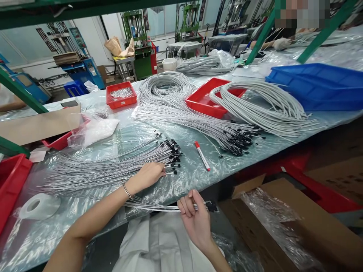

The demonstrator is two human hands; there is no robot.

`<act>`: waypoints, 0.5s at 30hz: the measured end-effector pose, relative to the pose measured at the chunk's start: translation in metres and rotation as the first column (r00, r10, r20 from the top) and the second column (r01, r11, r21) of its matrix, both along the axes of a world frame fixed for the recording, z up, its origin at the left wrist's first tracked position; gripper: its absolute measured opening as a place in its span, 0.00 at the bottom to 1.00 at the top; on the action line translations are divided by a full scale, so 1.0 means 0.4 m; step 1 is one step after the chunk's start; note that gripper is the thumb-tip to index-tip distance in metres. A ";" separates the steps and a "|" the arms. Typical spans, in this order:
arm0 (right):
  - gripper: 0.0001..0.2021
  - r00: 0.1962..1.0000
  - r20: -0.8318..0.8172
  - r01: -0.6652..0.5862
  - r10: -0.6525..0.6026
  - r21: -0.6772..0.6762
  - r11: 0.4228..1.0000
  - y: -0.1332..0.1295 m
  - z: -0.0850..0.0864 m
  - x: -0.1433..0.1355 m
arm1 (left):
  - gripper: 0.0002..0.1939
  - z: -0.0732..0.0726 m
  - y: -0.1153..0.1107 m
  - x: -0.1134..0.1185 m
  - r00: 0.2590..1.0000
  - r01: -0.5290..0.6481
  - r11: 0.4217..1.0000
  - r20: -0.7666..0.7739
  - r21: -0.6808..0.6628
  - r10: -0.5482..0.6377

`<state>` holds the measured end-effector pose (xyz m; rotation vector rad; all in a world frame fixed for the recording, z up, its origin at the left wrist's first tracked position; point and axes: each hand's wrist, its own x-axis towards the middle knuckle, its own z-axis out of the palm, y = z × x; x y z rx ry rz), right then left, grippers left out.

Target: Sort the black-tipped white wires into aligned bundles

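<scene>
My right hand [195,221] is closed around a thin bundle of wire cables [161,207] in front of my lap. Their black end pieces [211,206] stick out beyond the fingers, and the long ends trail leftward under my other forearm. At the front edge of a pile of similar cables [104,170], my left hand [150,174] has its fingers pinched on a few cables just behind their black tips [175,169]. A larger cable bunch [195,121] with black ends lies farther back. Between the two piles is a red-capped marker [202,156].
Behind are a red tray of small metal parts [121,94], another red tray [201,96], thick coiled cables [261,102] and a blue bin [317,85]. A tape roll [39,206] is at left, an open cardboard box [269,219] at lower right. Another person's arm [266,44] shows far back.
</scene>
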<state>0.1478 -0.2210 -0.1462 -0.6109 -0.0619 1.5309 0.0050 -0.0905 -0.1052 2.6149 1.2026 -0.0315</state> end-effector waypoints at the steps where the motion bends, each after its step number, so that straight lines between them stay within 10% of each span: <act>1: 0.12 1.000 0.002 -0.003 0.003 -0.001 1.000 0.001 0.001 0.001 | 0.08 -0.005 0.003 -0.001 1.000 -0.003 1.000 0.002 -0.026 0.003; 15: 0.17 0.992 0.083 -0.091 0.095 -0.051 0.995 0.007 0.017 -0.033 | 0.14 0.109 -0.084 0.050 0.943 0.241 0.958 0.272 -0.155 -0.193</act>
